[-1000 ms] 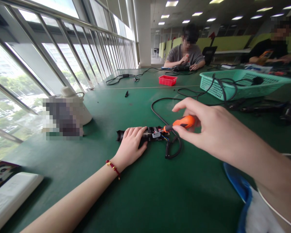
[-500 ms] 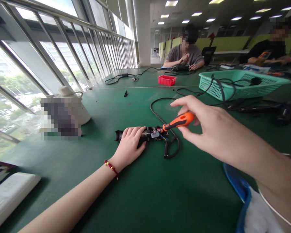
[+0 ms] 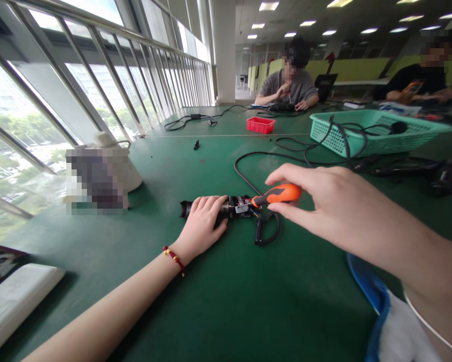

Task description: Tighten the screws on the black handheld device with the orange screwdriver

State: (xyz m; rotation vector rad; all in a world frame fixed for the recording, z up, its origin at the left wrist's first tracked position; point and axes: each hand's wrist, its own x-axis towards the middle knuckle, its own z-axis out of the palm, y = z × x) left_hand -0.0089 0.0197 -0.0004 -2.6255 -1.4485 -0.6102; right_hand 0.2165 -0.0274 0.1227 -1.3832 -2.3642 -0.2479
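On the green table lies a black tube-shaped electrical device [image 3: 231, 207], its housing open at the right end, where small parts and coloured wires show. My left hand [image 3: 206, 216] is wrapped over its left half and holds it against the tabletop. An orange and black screwdriver [image 3: 278, 194] is in my right hand [image 3: 304, 193], gripped at the handle between thumb and fingers. It lies nearly level, with its shaft pointing left into the open housing; exactly what the tip touches is too small to tell. From the device's right end runs a black cord [image 3: 257, 234] with a ribbed sleeve.
Farther back stand a red basket [image 3: 261, 125] and a turquoise basket [image 3: 384, 143] with black cables. A pale jug [image 3: 129, 171] is at left, a white box [image 3: 22, 296] at lower left. Black devices [image 3: 418, 171] lie at right. Two people sit across the table.
My right hand has come down, and the screwdriver handle has tipped lower, closer to level. My left hand and the device have stayed in place.
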